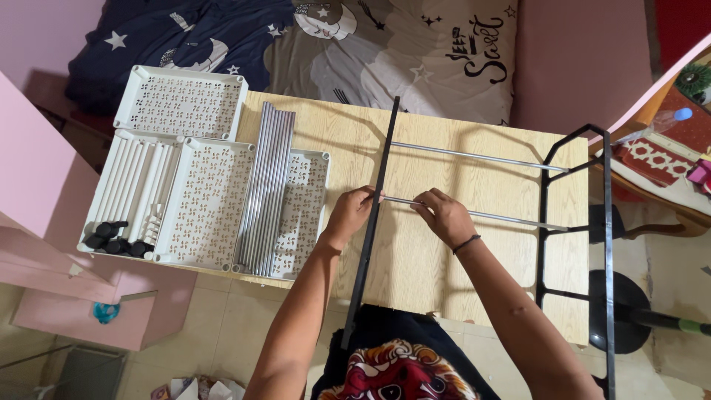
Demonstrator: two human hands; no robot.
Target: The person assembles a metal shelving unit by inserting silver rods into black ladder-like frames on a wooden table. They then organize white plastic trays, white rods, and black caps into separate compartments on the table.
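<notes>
On the wooden table [474, 178], a thin metal rod [511, 219] runs from the black side frame [374, 222] near centre to the black end frame [574, 222] at right. Left hand [348, 215] pinches the rod's near end against the black side frame. Right hand [443, 216] grips the rod just beside it, fingers curled around. Second rod [478, 156] lies parallel, further away. White perforated trays [204, 200] and a bundle of spare rods [266, 189] sit left.

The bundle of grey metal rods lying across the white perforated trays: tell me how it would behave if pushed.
The bundle of grey metal rods looks loose, with nothing tying it, so it would probably spread and roll apart. The rods look straight and thin, so likely stiff. They rest across white perforated trays, and could slide off the raised rims.
</notes>
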